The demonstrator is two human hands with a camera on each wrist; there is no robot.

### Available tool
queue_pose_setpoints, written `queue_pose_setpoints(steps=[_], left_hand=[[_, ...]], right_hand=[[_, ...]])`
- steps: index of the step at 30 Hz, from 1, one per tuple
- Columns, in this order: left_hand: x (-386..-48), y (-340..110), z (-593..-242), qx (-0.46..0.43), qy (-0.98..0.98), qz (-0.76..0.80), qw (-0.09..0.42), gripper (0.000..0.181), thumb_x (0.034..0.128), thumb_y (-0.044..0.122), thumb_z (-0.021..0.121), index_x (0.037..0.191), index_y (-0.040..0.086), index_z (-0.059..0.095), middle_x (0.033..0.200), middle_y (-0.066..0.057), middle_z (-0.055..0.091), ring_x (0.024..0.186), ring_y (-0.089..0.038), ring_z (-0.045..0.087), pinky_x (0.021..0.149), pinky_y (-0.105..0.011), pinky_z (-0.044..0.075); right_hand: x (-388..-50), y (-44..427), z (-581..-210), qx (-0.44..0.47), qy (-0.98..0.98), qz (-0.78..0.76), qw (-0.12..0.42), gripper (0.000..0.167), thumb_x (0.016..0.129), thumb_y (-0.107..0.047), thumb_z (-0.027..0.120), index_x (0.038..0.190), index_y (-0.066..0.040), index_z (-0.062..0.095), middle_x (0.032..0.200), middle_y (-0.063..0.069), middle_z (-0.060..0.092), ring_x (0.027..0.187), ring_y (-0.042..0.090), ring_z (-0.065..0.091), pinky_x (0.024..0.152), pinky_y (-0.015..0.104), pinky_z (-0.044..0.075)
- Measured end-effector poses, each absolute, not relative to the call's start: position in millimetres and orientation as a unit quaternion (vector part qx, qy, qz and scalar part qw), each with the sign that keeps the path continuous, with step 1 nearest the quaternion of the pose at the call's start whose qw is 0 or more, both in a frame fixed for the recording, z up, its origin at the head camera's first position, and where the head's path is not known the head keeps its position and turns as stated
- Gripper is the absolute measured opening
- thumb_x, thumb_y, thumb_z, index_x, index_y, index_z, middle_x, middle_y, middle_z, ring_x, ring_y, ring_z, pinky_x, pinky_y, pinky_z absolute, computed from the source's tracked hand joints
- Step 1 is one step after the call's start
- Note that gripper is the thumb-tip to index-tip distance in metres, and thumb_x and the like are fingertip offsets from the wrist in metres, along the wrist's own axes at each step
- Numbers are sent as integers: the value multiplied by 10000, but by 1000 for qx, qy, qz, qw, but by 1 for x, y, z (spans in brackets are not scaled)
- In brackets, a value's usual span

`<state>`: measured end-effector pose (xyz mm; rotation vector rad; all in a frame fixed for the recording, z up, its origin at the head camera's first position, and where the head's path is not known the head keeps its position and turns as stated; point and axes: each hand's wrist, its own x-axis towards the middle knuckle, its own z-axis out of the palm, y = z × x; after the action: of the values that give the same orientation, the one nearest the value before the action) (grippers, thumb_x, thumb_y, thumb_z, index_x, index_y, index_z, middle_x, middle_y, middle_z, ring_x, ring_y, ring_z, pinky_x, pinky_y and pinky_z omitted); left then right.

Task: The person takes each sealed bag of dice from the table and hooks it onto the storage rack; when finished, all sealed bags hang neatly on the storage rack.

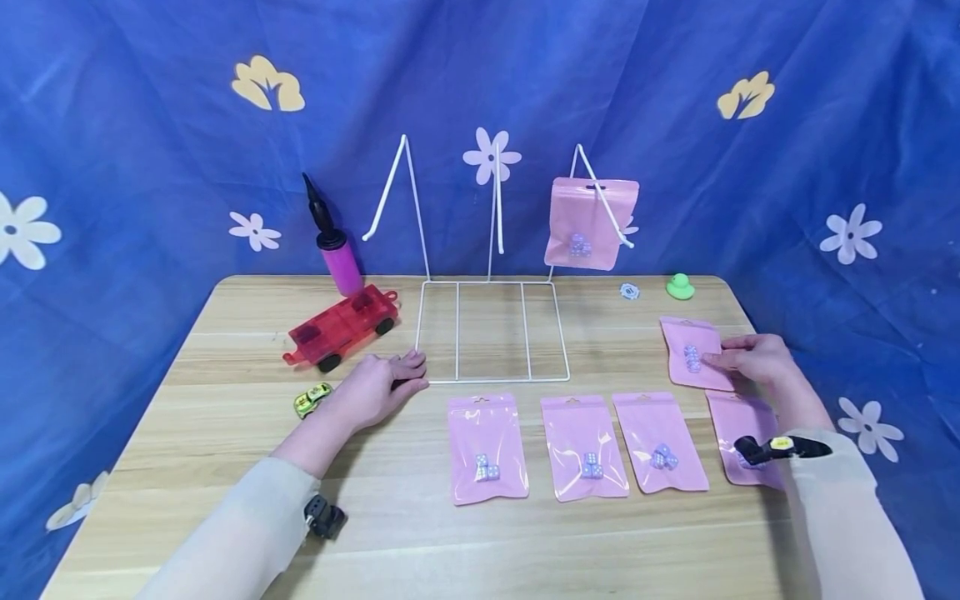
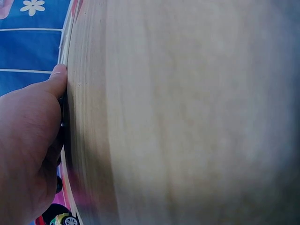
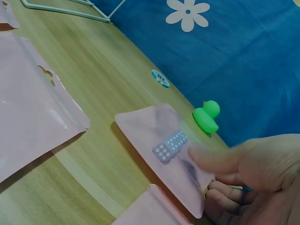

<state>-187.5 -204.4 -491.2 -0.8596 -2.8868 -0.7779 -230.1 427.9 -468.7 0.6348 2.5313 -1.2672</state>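
My right hand (image 1: 753,362) pinches the right edge of a pink zip pouch (image 1: 681,333) with dice inside. In the right wrist view the thumb (image 3: 220,159) lies over the pouch and the other fingers curl at its edge. My left hand (image 1: 382,387) holds the front left corner of a white wire display rack (image 1: 495,381) on the table. In the left wrist view its thumb (image 2: 57,80) is at the wire; the other fingers are mostly hidden. One pink pouch (image 1: 592,208) hangs on the rack's right hook.
Several pink pouches (image 1: 487,429) lie in a row in front of the rack. A red toy trailer (image 1: 341,327), a purple hand pump (image 1: 343,265) and a yellow-green toy car (image 1: 311,400) are at left. A patterned chip (image 1: 629,291) and green rubber duck (image 1: 680,287) lie back right.
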Motion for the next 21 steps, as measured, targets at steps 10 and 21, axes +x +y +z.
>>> queue_pose_setpoints(steps=[10,21], left_hand=[[-186,-204,-490,-283,-925,-252,24,367,998,188,773,1301,-15,730,1381,-181,655,1340,-340,583,1107,-525,467],[-187,-202,-491,-287,-920,-262,45,340,973,170,801,1253,-17,759,1323,-187,688,1301,-343,618,1066,-520,501]], right_hand=[[-230,426,-474,251,844,-460,117,576,982,-198,762,1429,101,556,1134,152,648,834,155,636,649,240,570],[-228,405,-463,238,861,-426,147,446,882,-242,896,1078,50,622,774,39,621,670,172,647,582,329,567]])
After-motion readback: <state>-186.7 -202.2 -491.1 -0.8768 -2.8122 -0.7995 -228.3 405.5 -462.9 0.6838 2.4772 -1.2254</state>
